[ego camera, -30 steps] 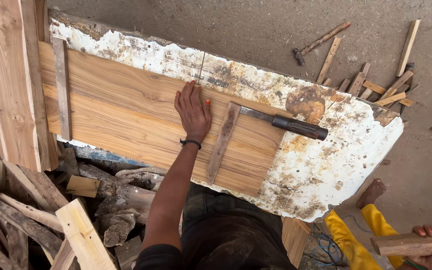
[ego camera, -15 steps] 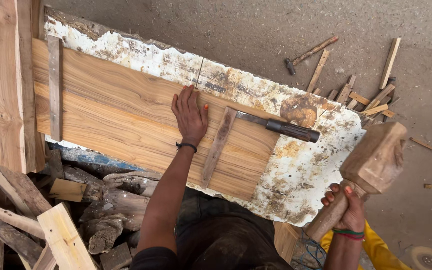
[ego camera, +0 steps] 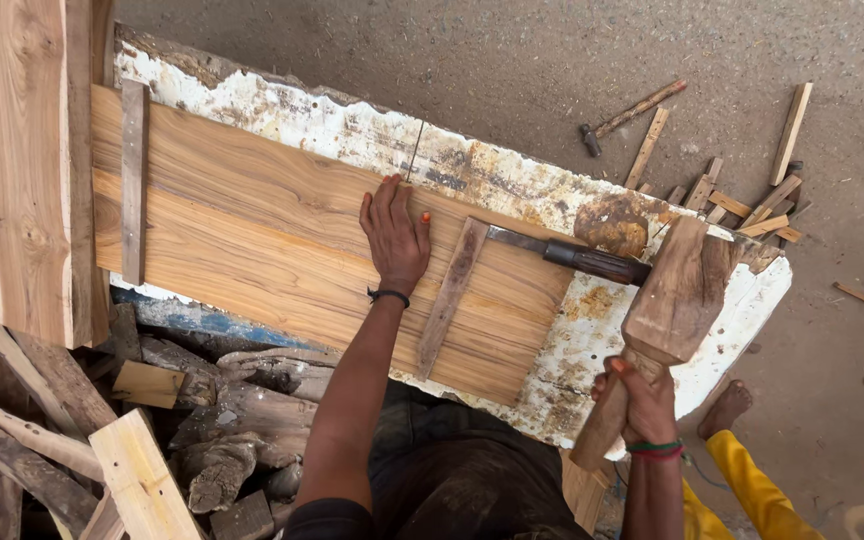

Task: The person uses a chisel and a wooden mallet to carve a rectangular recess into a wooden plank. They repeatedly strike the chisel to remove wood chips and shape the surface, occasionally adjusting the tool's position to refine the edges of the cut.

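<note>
Tan striped-grain plank [ego camera: 282, 240] — brown mallet [ego camera: 667, 310].

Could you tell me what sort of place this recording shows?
Probably a rough carpentry yard: planed boards lie on a worn slab, the right hand grips a wooden mallet, and offcuts litter the dirt floor.

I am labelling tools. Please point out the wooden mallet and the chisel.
wooden mallet [ego camera: 674, 292], head view, on the middle of its block head.
chisel [ego camera: 592, 262], head view, on its dark handle.

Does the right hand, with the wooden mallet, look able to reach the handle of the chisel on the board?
Probably yes. The right hand holds the wooden mallet with its head just beside the chisel handle, and nothing lies between them. The left hand presses the board farther left.
</note>
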